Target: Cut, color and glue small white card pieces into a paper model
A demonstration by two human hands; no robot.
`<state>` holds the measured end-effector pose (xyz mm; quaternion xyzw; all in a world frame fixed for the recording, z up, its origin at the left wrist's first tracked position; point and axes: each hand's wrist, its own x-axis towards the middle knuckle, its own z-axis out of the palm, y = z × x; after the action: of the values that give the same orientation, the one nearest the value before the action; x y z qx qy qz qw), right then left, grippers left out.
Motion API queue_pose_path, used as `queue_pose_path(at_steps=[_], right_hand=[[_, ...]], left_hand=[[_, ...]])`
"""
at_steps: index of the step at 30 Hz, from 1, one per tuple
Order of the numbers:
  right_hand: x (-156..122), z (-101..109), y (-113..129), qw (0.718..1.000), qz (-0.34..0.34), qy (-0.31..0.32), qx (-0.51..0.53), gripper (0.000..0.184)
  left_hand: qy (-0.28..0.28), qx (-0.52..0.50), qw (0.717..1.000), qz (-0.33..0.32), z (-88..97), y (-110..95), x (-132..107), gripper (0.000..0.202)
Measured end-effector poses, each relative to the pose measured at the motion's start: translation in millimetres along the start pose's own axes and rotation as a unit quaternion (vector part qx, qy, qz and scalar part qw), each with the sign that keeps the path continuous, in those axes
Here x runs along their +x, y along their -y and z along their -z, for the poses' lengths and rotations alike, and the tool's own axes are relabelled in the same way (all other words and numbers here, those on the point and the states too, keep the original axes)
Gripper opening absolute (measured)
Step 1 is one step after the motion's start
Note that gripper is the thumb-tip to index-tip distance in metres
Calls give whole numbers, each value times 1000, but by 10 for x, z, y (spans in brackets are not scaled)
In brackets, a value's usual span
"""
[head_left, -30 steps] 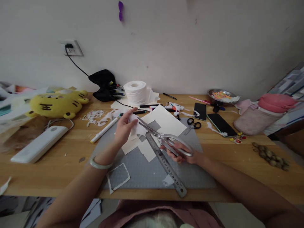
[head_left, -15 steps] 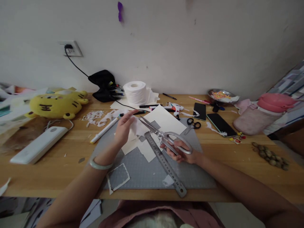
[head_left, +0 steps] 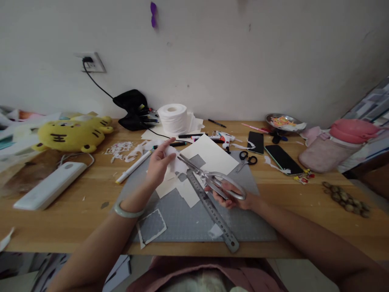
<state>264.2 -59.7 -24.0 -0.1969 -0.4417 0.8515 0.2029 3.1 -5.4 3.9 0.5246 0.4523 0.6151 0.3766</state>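
Left hand (head_left: 158,167): I see thumb and fingers pinching thin white paper (head_left: 175,164) above the grey cutting mat (head_left: 251,217).
Right hand (head_left: 229,197): wrapped round the handles of the silver scissors (head_left: 208,174); blades nearly together, tips at the paper's right side.
Steel ruler (head_left: 213,212): slants across the mat, partly under the scissors; I read figures running to 20 near its holed end.
White marker (head_left: 133,167): lies left of the mat; any lettering is too small for me.

Pale bangle (head_left: 128,213); seemingly dusky-pink garment (head_left: 246,278)
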Motion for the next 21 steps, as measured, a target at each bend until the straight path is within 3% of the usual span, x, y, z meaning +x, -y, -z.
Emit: queue_pose_path(at_steps=[8, 17, 21], right_hand=[[5, 19, -12, 1000, -3, 17, 8, 53], [-3, 11, -26, 1000, 13, 17, -6, 56], [-1, 21, -31, 1000, 12, 25, -2, 51]], left_hand=[[39, -37, 997, 59, -5, -76, -17, 59], [-1, -62, 996, 66, 41, 22, 31, 54], [-14, -40, 998, 37, 39, 54, 37, 48]])
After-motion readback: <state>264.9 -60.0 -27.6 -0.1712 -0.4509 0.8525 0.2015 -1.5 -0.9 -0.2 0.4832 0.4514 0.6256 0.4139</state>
